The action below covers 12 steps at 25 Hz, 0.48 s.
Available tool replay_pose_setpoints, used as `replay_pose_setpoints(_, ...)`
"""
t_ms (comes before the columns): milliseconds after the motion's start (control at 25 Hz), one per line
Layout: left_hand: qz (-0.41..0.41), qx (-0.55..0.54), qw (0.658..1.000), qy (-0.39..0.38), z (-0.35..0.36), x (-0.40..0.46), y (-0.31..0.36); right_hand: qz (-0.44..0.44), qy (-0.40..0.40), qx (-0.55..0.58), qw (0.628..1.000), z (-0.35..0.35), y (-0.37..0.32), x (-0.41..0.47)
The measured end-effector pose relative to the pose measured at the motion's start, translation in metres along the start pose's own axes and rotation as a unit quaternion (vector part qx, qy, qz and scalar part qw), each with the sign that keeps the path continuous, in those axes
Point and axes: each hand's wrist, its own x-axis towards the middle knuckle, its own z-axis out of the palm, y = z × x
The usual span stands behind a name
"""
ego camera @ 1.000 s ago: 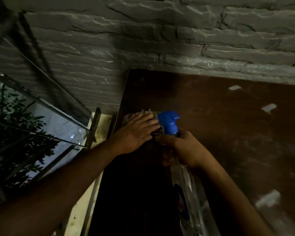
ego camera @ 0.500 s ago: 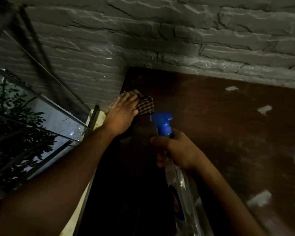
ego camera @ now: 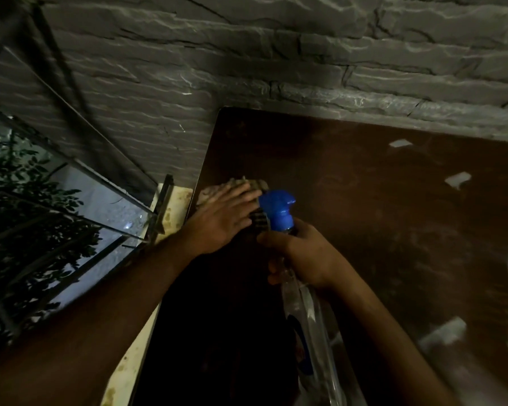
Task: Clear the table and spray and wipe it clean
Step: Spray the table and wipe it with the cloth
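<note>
A checked cloth (ego camera: 258,219) lies on the dark brown table (ego camera: 349,206), near the table's left edge, about the middle of the frame. The left hand (ego camera: 222,219) lies flat on top of the cloth. Its fingers (ego camera: 241,192) are straight and spread, and they press the cloth down. A bit of cloth sticks out past the fingertips at the top, and a bit shows at the right side of the hand, beside the thumb.

Just to the right of the cloth is a clear spray bottle (ego camera: 305,317) with a blue spray head (ego camera: 277,210). The right hand (ego camera: 301,254) holds the bottle by its neck, with the fingers curled round it below the blue head. The head sits close to the left hand's fingers and covers part of the cloth. The bottle's body runs down to the bottom of the frame.

Small pale patches (ego camera: 457,180) lie on the table at the right side. A grey stone wall (ego camera: 247,68) fills the top. A metal railing (ego camera: 79,200) and dark leaves (ego camera: 21,200) are at the left.
</note>
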Motion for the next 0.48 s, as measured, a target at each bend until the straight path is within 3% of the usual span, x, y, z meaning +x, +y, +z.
replay_pose_setpoints(80, -0.147, -0.011, 0.987, 0.061, -0.009, 0.014, -0.014, 0.004, 0.009, 0.0, 1.0, 0.0, 0.004, 0.002)
replay_pose_setpoints(120, -0.196, -0.008, 0.979, 0.049, -0.014, 0.022, -0.01, 0.01, 0.015, 0.002, 1.0, -0.001, 0.005, 0.003)
replay_pose_setpoints(160, -0.181, 0.002, 0.983, 0.032, -0.015, 0.024, -0.001, 0.016, 0.015, 0.002, 1.0, -0.003, 0.005, 0.001)
replay_pose_setpoints(280, 0.001, -0.018, 1.0, 0.014, -0.001, -0.011, 0.007, 0.03, 0.005, 0.0, 1.0, -0.003, 0.011, -0.013)
replay_pose_setpoints(320, -0.015, -0.043, 0.999, 0.028, -0.003, -0.021, -0.009, 0.038, 0.003, 0.004, 0.999, 0.0, 0.014, -0.019)
replay_pose_setpoints(400, -0.123, -0.09, 0.987, 0.044, -0.012, -0.017, -0.04, 0.046, -0.006, 0.001, 0.999, 0.007, 0.025, -0.023)
replay_pose_setpoints(480, -0.179, -0.105, 0.978, 0.021, -0.021, -0.001, -0.044, 0.052, -0.009, -0.009, 0.999, 0.012, 0.035, -0.019)
